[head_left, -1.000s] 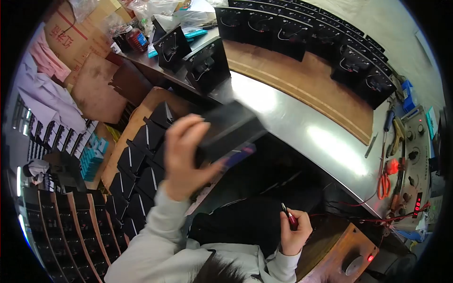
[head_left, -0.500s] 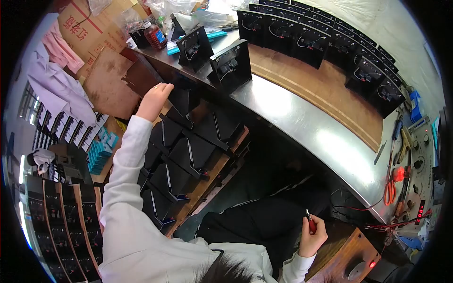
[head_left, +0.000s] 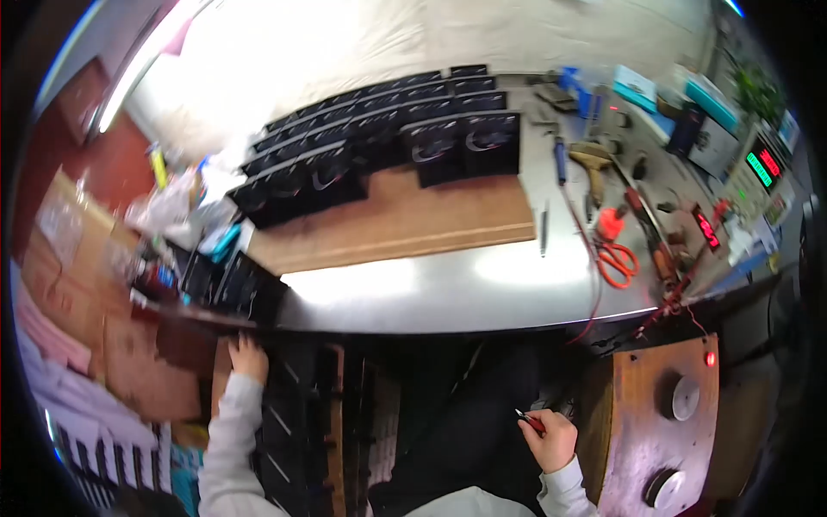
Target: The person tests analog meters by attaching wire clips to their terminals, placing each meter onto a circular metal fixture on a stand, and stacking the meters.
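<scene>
From my remote seat I list, first, the left hand (head_left: 248, 358), one: arm reaching forward on the left side, pale sleeve almost straight, fingers pointing away from the body, just below the metal bench (head_left: 388, 306) edge; its grip I cannot tell, the fingertips being blurred against dark surroundings. Second, the right hand (head_left: 551, 439), one: forearm short in view, elbow kept close to the body, hand raised over the dark trousers (head_left: 469, 431), thumb and fingers pinching one red tool (head_left: 534, 422), its slim tip slanting up and to the left. Black pieces (head_left: 282, 431) beside the left sleeve, below the bench: I count at least three by their pale edges, the rest too dark to number. Black panels (head_left: 493, 145) upright on one brown board (head_left: 457, 211): several rows, two standing side by side at the front right, those behind overlapping too much for a count. Black units (head_left: 247, 290) on the bench's left end, near the left hand: at least two. Orange-handled scissors (head_left: 618, 263): one pair, at the bench's right. Blue-handled tool (head_left: 560, 161): one. Thin tool (head_left: 544, 229) lying right of the board: one. Wooden box (head_left: 633, 422), right of the right hand: one, bearing two round knobs (head_left: 685, 397) and one lit red lamp (head_left: 710, 358).
</scene>
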Demonstrator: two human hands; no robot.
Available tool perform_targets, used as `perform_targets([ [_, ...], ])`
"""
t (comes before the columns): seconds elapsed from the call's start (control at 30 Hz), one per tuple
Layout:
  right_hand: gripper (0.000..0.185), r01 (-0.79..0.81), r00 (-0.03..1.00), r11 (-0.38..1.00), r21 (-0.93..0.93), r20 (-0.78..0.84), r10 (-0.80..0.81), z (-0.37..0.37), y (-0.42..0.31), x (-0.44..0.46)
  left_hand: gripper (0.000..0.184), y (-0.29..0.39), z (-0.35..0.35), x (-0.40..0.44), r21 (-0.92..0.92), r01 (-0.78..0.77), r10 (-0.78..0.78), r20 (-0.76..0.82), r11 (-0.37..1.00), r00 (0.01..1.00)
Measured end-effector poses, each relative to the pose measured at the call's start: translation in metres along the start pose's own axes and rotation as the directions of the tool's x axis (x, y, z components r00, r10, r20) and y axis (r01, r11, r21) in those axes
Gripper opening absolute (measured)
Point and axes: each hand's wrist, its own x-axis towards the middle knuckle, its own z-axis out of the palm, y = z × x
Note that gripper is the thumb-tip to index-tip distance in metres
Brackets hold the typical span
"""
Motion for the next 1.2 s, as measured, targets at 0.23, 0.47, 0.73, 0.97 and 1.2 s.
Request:
perform_targets([
  [0.23,0.014,0.042,0.997,0.995,0.090,-0.064,-0.036,0.006,0.012,0.008,0.051,0.054,-0.373,0.023,-0.867,-0.498,0.629,-0.394,-0.012,0.670],
  [0.47,0.016,0.217,0.973,0.968,0.128,0.046,-0.224,-0.001,-0.020,0.005,0.058,0.191,-0.459,0.253,-0.431,-0.666,-0.190,-0.894,0.609,0.405],
  [0.73,0.018,0.053,0.998,0.999,0.002,0.043,-0.053,-0.010,0.017,-0.032,0.029,0.204,-0.445,0.196,-0.444,-0.721,-0.049,-0.866,0.533,0.497],
  [0.97,0.015,0.176,0.984,0.979,-0.101,0.041,-0.172,-0.031,0.020,0.001,0.064,0.188,-0.423,0.136,-0.456,-0.882,-0.203,-0.880,0.116,0.429],
  [1.2,0.021,0.243,0.969,0.970,-0.020,-0.049,-0.244,-0.025,-0.030,0.032,0.135,0.161,-0.361,0.199,-0.824,-0.256,0.290,-0.442,-0.506,0.849],
])
